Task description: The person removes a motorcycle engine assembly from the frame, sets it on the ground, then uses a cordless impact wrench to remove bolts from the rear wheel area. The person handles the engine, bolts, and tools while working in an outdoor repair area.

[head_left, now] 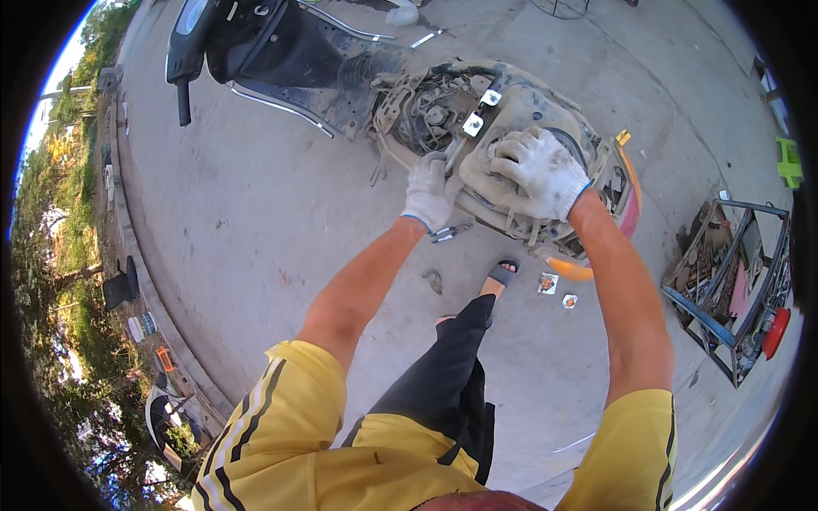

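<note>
In front of me stands a dusty scooter with its seat and rear covers off. My left hand point(429, 192), in a white work glove, is closed on the near rail of the scooter frame point(388, 149), beside the open engine bay point(434, 115). Over the grey-brown rear tank point(520, 98), my gloved right hand point(545, 173) has its fingers curled down; what they hold, if anything, is hidden. Between the bay and the tank sits a black bracket with two bright metal plates point(473, 125). Pliers point(452, 232) lie on the ground below my left hand.
Small packets point(548, 283) lie near my sandalled foot point(504, 271). To the right is a metal-framed bin point(724, 289) of tools and scrap, with a green stool point(789, 162) beyond. The scooter's front end point(256, 43) reaches far left. A kerb point(141, 247) borders plants.
</note>
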A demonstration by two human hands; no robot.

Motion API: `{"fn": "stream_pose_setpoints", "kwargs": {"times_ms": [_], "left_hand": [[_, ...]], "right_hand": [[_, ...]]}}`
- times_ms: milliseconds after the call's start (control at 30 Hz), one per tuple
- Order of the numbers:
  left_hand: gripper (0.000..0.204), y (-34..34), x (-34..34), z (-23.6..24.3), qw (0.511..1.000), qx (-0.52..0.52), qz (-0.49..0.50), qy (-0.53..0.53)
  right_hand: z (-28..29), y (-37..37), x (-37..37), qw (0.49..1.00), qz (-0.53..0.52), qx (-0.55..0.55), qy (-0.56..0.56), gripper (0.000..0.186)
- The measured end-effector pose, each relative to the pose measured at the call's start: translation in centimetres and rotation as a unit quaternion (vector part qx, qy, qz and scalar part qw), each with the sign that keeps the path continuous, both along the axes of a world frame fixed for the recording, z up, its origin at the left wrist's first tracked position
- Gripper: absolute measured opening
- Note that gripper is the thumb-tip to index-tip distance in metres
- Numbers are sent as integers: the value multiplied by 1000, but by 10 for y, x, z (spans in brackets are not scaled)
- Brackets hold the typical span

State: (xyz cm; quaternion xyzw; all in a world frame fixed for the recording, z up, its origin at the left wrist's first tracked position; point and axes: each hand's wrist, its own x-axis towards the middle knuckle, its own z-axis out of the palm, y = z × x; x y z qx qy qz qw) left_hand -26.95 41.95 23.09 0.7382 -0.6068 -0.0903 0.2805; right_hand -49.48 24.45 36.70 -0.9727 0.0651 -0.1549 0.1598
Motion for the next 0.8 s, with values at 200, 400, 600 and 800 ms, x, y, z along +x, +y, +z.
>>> {"fn": "stream_pose_setpoints", "kwargs": {"times_ms": [200,400,600,800], "left_hand": [[45,-18,4,2,1000,15,-17,-3],[66,-6,11,-24,994,32,-15,105],[68,-10,-3,-20,994,37,-53,89],[64,-4,-2,-12,980,81,-1,181]], "right_hand": [[-2,-12,-6,1000,-17,3,-8,33],[-9,-15,-11,997,8,41,-64,26],[-5,-4,-46,995,-34,-8,-94,28],[26,41,-111,938,-217,43,-266,33]]}}
